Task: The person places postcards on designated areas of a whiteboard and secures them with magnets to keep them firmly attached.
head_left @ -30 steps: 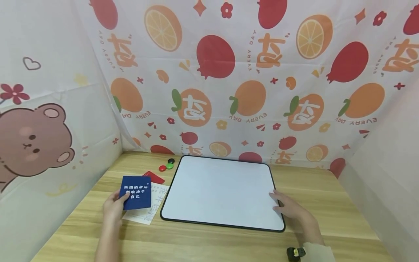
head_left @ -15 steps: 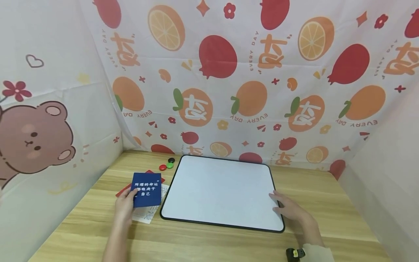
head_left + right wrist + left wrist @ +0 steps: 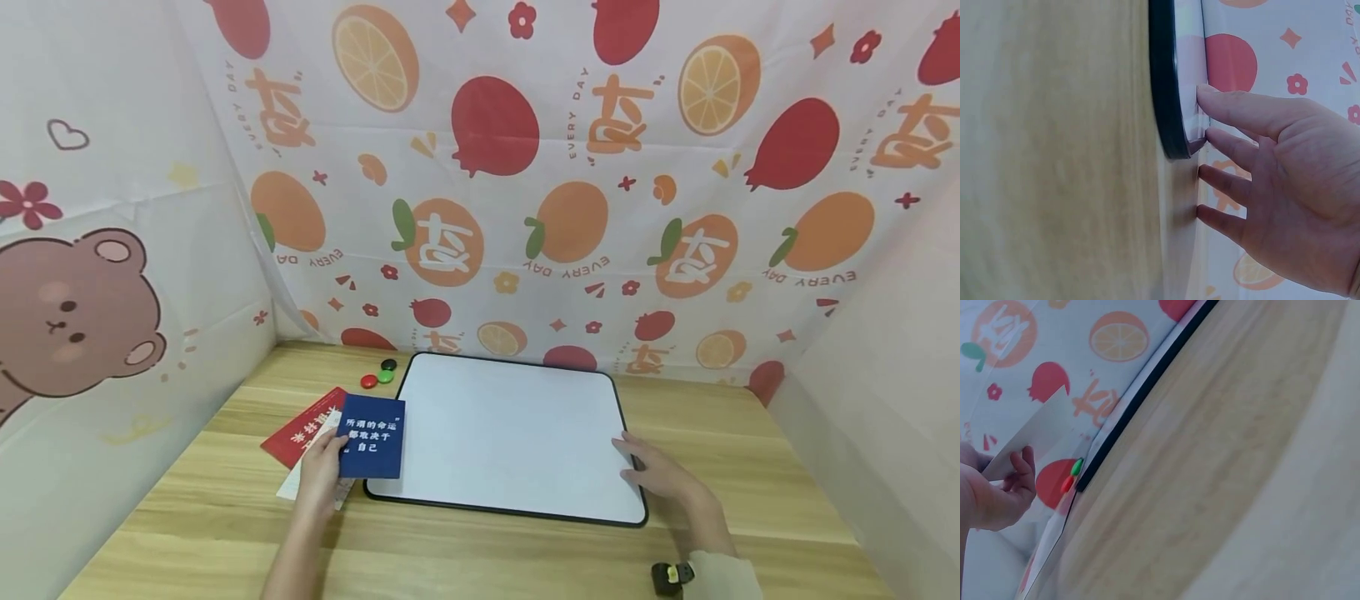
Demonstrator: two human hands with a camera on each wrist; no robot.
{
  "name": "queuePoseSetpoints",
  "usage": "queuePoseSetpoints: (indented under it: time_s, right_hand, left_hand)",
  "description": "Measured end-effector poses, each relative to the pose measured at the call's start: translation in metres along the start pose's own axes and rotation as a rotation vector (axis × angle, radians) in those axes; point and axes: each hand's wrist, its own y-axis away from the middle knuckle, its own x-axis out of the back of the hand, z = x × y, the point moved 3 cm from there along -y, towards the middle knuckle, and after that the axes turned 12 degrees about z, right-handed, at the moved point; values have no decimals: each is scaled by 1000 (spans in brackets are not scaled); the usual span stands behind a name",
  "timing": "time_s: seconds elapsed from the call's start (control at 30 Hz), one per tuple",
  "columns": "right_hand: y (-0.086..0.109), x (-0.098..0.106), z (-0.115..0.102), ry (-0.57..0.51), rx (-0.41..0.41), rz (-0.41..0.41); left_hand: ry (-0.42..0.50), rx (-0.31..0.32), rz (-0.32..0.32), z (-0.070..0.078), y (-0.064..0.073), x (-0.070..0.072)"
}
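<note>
My left hand (image 3: 321,467) pinches a dark blue card (image 3: 375,458) printed with white Chinese characters, thumb on its front face. The card is held over the left edge of a white board with a black rim (image 3: 510,433). In the left wrist view, the pale back of the card (image 3: 1041,434) shows between the thumb and fingers. At the board's right edge, my right hand (image 3: 663,479) has its fingers spread. Seen from the right wrist, thumb and forefinger of that hand (image 3: 1297,181) touch the board near its corner, while the other fingertips reach down to the table.
A red card (image 3: 292,437) and a white sheet with writing (image 3: 292,483) lie left of the board, partly behind my left hand. Small round red (image 3: 368,381), green (image 3: 386,377) and black (image 3: 388,364) pieces sit near its upper left corner. Printed cloth walls (image 3: 510,317) enclose the table.
My left hand has carried the blue card rightward, from above the paper to over the board's left edge. More of the red card now shows. The right hand stays at the board.
</note>
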Motion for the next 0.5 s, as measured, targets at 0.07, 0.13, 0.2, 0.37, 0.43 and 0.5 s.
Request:
queuePoseSetpoints:
  time_s: [0.07,0.13,0.2,0.37,0.43,0.5]
  right_hand:
    - [0,0,0,11,4,3]
    - [0,-1,1,20,8,5]
    - [0,-1,0,21,9,7]
    - [1,-2,0,11,0,13]
    - [1,-2,0,6,-4,16]
    - [1,-2,0,4,-3,18]
  left_hand:
    - [15,6,-5,-2,2,-3]
    - [27,10,-11,-4,4,-6]
    - [35,5,-17,-5,5,-10]
    - [-5,-22,-43,-5,8,-19]
    - [-13,-23,-46,-5,9,-22]
    - [-22,-24,-42,-4,10,-25]
